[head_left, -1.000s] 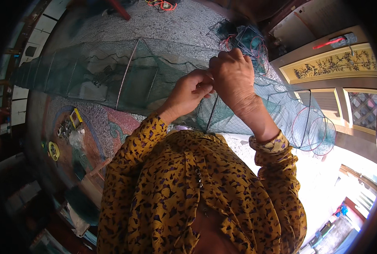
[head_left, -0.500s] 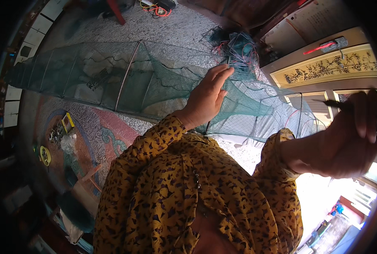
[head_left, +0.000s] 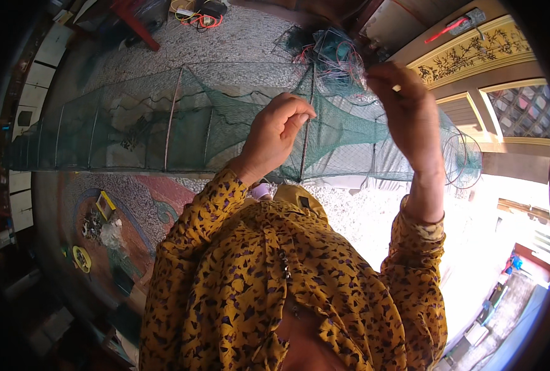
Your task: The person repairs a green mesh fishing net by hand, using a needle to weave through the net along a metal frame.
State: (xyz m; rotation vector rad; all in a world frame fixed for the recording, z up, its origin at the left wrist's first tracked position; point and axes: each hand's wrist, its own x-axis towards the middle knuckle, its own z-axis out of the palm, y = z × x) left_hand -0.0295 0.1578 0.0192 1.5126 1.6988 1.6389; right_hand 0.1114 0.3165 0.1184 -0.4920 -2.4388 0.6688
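A long green mesh net cage (head_left: 133,123) with rod frames stretches across in front of me, narrowing to the left, with rings at its right end. My left hand (head_left: 274,133) is over its middle, fingertips bent and pinched near a frame rod (head_left: 303,154); what lies between them is too small to make out. My right hand (head_left: 411,120) is raised at the upper right, apart from my left, beside a tangled pile of netting and wire in the picture. Its fingers are curled and blurred; anything they hold is hidden.
Tangled netting (head_left: 337,52) lies behind the cage, an orange cable (head_left: 207,20) and red legs (head_left: 145,34) farther back. A yellow-rimmed box (head_left: 105,204) and yellow ring-shaped object (head_left: 82,258) lie at left. Yellow carved panels (head_left: 466,52) are at the right.
My hands were together a second ago. My right hand swung out rightward with a dark, thin object, then came back up and inward. My left hand's fingers, extended half a second ago, are bent now.
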